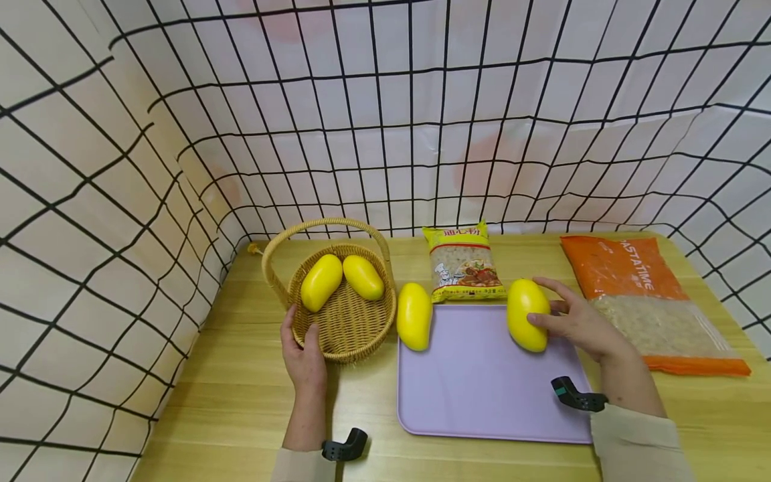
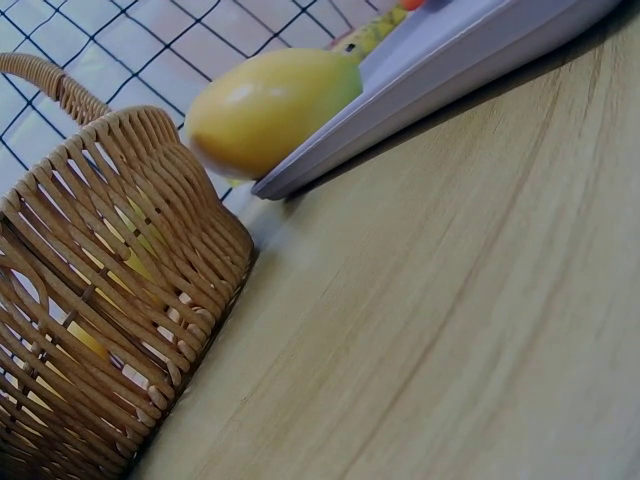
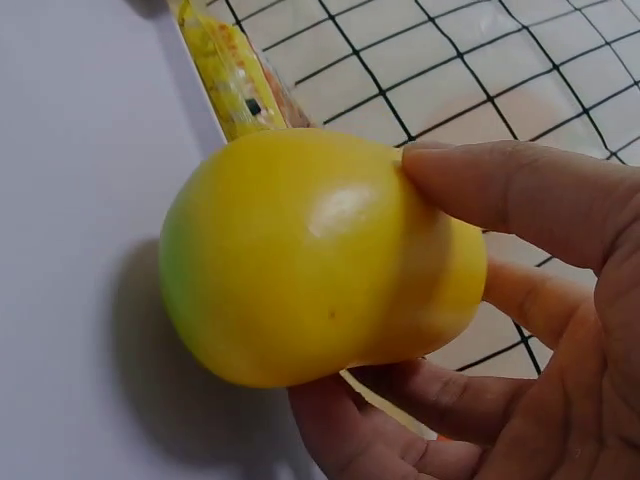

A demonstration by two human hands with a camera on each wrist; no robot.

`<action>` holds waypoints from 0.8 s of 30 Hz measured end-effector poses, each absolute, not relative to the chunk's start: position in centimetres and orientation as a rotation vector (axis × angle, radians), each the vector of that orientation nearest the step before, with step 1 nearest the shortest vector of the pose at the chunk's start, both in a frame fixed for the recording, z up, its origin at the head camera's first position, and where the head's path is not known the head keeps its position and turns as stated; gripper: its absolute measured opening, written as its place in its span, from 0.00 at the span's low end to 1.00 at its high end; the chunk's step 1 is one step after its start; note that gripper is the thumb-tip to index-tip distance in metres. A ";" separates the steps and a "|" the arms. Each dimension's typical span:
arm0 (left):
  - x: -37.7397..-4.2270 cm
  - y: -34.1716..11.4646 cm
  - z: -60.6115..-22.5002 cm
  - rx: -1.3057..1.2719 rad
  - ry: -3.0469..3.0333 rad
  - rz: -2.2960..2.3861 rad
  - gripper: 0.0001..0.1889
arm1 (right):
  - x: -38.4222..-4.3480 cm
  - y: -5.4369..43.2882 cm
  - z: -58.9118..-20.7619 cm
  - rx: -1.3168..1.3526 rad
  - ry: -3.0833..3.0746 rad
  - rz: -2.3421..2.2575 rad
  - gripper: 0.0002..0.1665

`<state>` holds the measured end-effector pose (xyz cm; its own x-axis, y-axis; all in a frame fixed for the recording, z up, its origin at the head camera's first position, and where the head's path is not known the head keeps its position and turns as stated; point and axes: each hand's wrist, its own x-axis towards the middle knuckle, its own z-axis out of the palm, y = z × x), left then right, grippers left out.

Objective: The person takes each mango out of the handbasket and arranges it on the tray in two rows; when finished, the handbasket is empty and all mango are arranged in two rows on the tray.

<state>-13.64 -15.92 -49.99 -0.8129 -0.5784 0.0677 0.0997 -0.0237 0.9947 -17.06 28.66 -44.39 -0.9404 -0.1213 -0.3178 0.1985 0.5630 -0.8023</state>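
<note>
My right hand (image 1: 575,321) grips a yellow mango (image 1: 525,314) between thumb and fingers over the right part of the lilac tray (image 1: 482,402). In the right wrist view, this mango (image 3: 310,260) shows a greenish end and casts a shadow on the tray. My left hand (image 1: 306,358) holds the near left rim of a wicker basket (image 1: 355,335), thumb over the edge and fingers along the outside. Inside the basket lie two more mangoes, a left mango (image 1: 322,282) and a right mango (image 1: 364,278). Another mango (image 1: 414,316) rests across the tray's left edge, beside the basket.
A yellow-topped pasta bag (image 1: 464,264) lies just behind the tray. To the right is a larger orange and clear pasta bag (image 1: 650,301). The basket's tall handle (image 1: 328,222) arches over its back. A grid-patterned cloth (image 1: 409,100) hangs behind the wooden table (image 1: 229,402).
</note>
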 end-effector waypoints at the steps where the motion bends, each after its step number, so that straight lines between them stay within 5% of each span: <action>1: -13.6 -15.9 -49.9 0.500 -1.785 -1.890 0.28 | -17.1 28.8 -44.4 0.072 2.469 -1.302 0.56; 24: -13.6 -16.0 -50.0 0.513 -1.811 -1.876 0.27 | -16.9 30.1 -45.1 0.059 2.407 -1.371 0.53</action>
<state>-13.59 -15.99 -49.97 -0.8148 -0.5766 0.0601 0.0806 -0.0101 0.9967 -16.87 30.10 -45.13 -0.9311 -0.1435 -0.3352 0.2151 0.5262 -0.8227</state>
